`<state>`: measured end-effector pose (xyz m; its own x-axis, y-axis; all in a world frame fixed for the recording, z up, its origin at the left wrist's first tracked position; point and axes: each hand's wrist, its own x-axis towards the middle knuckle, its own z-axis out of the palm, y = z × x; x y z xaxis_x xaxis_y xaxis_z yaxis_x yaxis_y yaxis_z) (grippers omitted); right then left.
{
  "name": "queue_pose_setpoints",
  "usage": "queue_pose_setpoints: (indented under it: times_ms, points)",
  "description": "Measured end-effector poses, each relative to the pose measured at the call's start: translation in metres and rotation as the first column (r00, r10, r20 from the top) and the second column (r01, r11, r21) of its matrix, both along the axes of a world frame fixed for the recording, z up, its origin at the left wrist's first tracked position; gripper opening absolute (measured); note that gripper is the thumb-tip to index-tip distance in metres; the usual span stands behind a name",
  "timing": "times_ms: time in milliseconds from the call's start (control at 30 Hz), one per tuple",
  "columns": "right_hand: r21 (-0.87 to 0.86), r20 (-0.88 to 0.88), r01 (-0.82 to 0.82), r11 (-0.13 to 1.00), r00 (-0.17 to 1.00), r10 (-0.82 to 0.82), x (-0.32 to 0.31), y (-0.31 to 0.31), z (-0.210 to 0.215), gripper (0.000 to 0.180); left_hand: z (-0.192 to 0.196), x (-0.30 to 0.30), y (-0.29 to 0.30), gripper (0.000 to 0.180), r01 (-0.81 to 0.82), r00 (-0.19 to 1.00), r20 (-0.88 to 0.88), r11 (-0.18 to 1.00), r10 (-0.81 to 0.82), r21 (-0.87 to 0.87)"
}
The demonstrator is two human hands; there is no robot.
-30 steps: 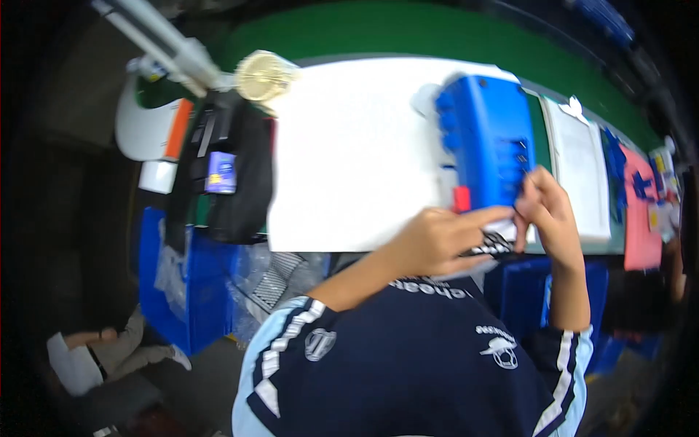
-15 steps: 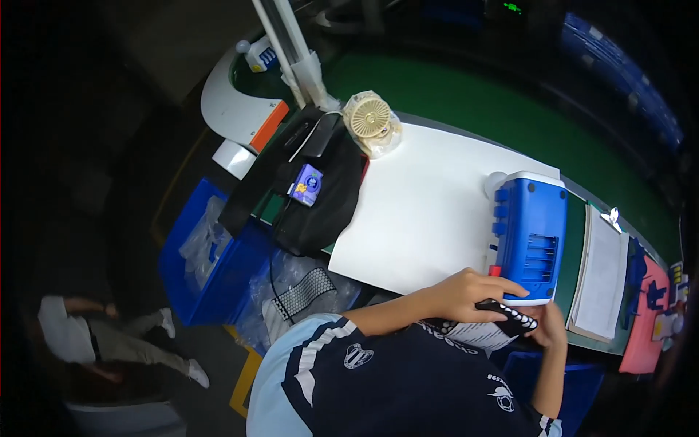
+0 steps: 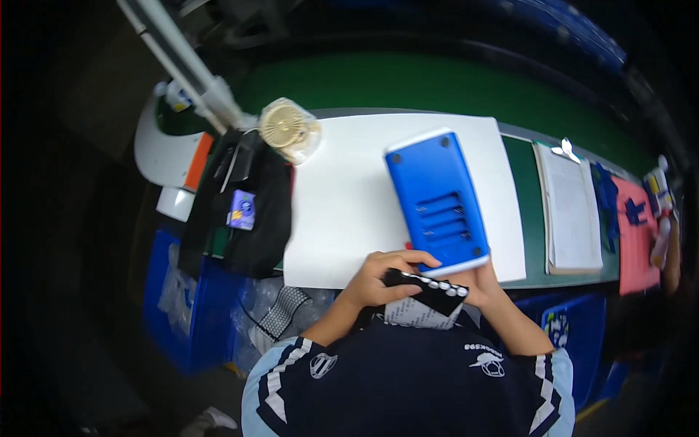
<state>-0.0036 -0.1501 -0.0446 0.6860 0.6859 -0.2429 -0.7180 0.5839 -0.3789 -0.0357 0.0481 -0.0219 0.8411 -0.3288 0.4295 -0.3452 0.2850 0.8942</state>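
A blue plastic device with a white rim [image 3: 429,175] is held over the white sheet, its underside up. Its battery compartment [image 3: 443,220] is uncovered and shows no batteries, and dark round feet sit at its corners. My right hand [image 3: 478,282] grips the device's near end, its fingers partly hidden beneath. My left hand [image 3: 378,280] is closed on a black sheet with a row of white round dots [image 3: 437,294], whose other side is white and printed. The left index finger rests on the device's near left corner, beside a small red part [image 3: 408,246].
The white sheet [image 3: 349,211] covers the table's middle. A cream fan in plastic [image 3: 285,125], a black bag [image 3: 266,240] and a purple packet [image 3: 242,210] lie left. Rightward are a clipboard [image 3: 571,211] and pink sheet [image 3: 636,240]. Blue bins [image 3: 211,320] stand below; another person's arm [image 3: 673,255] shows right.
My view has swung round. The blue device has moved from the white sheet's right edge toward its middle and turned. Both hands keep their holds. The walking person at left is mostly out of view.
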Motion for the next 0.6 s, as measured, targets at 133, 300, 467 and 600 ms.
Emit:
queue_pose_setpoints:
  times_ms: [133,300,467,600]
  points:
    - [-0.048,-0.021,0.087,0.995,0.996,-0.088,0.001,0.005,-0.006,0.074,-0.003,0.003,0.000,0.014,0.025,0.999,0.032,0.999,-0.024,-0.020]
    - [0.026,-0.044,0.111,0.993,0.993,-0.110,0.029,-0.015,-0.001,0.063,-0.014,0.001,0.011,0.014,0.014,0.989,-0.145,0.987,-0.037,-0.160]
    - [-0.286,0.479,0.565,0.774,0.784,-0.395,0.133,-0.019,0.030,0.059,-0.048,0.006,0.023,0.015,-0.393,0.821,-0.465,0.919,0.331,-0.040]
    - [-0.499,0.844,0.867,-0.003,0.485,-0.230,0.243,-0.016,0.029,0.091,-0.052,0.012,0.027,0.015,-0.364,0.836,-0.450,0.931,0.313,-0.030]
